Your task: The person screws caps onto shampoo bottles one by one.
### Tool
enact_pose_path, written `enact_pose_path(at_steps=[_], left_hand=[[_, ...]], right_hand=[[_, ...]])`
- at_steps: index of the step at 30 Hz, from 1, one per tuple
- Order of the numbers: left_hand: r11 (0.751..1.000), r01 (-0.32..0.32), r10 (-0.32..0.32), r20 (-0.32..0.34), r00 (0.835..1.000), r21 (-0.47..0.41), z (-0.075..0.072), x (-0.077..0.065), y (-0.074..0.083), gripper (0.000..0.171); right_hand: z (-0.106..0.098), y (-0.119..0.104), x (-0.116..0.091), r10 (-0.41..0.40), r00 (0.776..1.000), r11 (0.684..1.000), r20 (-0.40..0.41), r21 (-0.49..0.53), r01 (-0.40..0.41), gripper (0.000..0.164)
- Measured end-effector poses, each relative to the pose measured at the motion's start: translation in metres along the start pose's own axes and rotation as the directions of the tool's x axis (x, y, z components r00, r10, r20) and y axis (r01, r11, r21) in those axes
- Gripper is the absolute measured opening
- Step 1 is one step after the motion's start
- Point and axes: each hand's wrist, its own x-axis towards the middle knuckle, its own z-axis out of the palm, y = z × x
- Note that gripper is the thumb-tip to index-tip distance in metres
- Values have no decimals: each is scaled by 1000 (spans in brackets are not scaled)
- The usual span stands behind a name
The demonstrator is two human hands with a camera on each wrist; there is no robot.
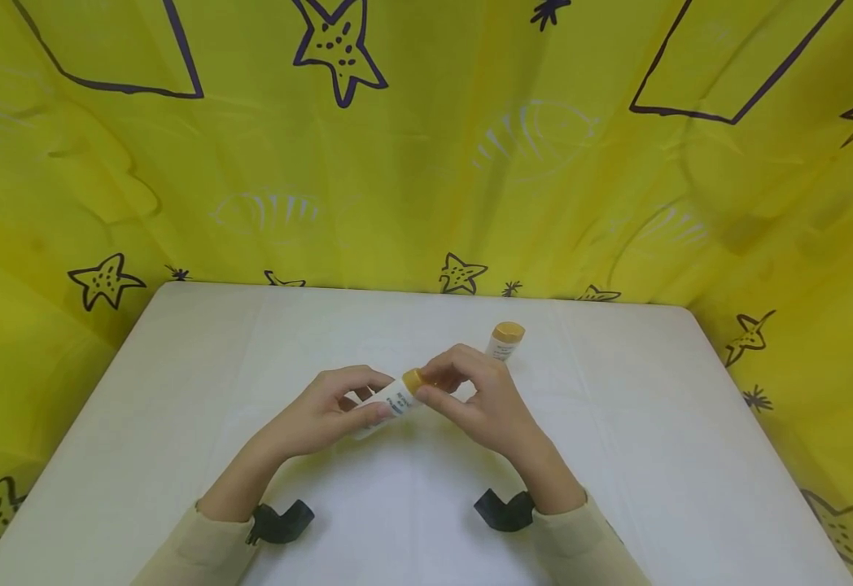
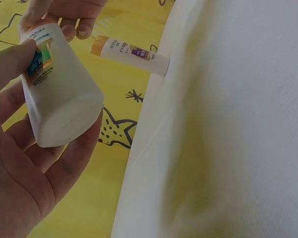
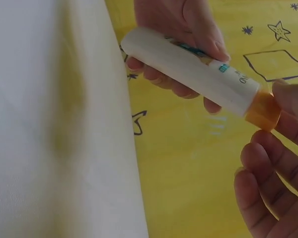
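A white bottle (image 1: 395,397) with a gold-orange cap (image 3: 263,110) and a printed label is held tilted above the table. My left hand (image 1: 331,409) grips its body, thumb on the label side and fingers beneath, as the left wrist view (image 2: 35,163) shows. At the cap end, my right hand (image 1: 481,399) pinches the cap between thumb and fingertips; the right wrist view shows its other fingers loosely curled. Past the right hand stands a second white bottle (image 2: 134,55) with a similar orange cap (image 1: 508,331), partly hidden by that hand in the head view.
A white table (image 1: 177,407) lies beneath both hands. Behind it hangs a yellow curtain (image 1: 412,179) with starfish and fish drawings. Black wrist mounts stick out inward from the left cuff (image 1: 283,522) and the right cuff (image 1: 505,511).
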Motion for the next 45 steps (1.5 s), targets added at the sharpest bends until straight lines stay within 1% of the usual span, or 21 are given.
enact_pose_path(at_steps=[2, 6, 8, 10, 13, 15, 18, 22, 27, 31, 33, 36, 38, 41, 43, 45], left_hand=[[1000, -7, 7, 4, 1000, -9, -1, 0, -1, 24], [1000, -8, 8, 13, 1000, -29, -2, -1, -2, 24], [999, -2, 3, 18, 1000, -35, -3, -1, -1, 23], [999, 3, -3, 19, 1000, -33, -3, -1, -1, 23], [1000, 3, -3, 22, 1000, -26, -2, 0, -1, 23], [1000, -3, 4, 25, 1000, -18, -1, 0, -1, 23], [1000, -19, 19, 29, 999, -8, 2, 1, -2, 23], [1000, -27, 27, 25, 999, 3, 4, 1, -1, 22], [1000, -20, 20, 9, 1000, 8, 3, 1, 1, 22], [1000, -2, 2, -4, 1000, 1, 2, 1, 3, 21], [1000, -2, 2, -3, 1000, -6, 1, 0, 3, 20], [1000, -5, 5, 2, 1000, -12, 2, 0, 4, 20], [1000, -6, 6, 1, 1000, 4, 4, 0, 5, 21], [998, -10, 11, -19, 1000, 69, 7, 0, 9, 22], [993, -21, 26, -39, 999, 115, 8, 0, 10, 22], [990, -27, 35, -50, 998, 138, 8, 0, 11, 22]], right_hand=[[-1, 1, 0, -17, 1000, 1000, 10, -5, 17, 23], [-3, 6, 0, -95, 995, 995, 11, -19, 95, 31], [-3, 7, 1, -127, 992, 992, -1, -21, 127, 31], [-2, 8, 1, -136, 991, 991, -13, -22, 136, 30], [1, 9, 0, -119, 992, 993, -31, -20, 119, 28], [2, 7, -1, -96, 995, 995, -37, -17, 95, 29], [4, 6, -1, -85, 995, 996, -47, -3, 85, 29], [5, 3, 0, -118, 991, 993, -59, 2, 118, 25], [5, 0, 1, -127, 990, 992, -67, -2, 127, 20], [4, 0, 2, -147, 988, 989, -52, 8, 147, 21], [4, 0, 2, -163, 986, 986, -48, 17, 164, 21], [4, 1, 2, -163, 985, 986, -55, 28, 164, 20], [4, 1, 1, -147, 987, 988, -66, 34, 149, 18], [5, 0, 0, -111, 991, 992, -73, 57, 115, 18], [6, -2, 0, -88, 994, 993, -70, 75, 94, 18], [5, -2, 0, -76, 996, 992, -53, 95, 80, 21]])
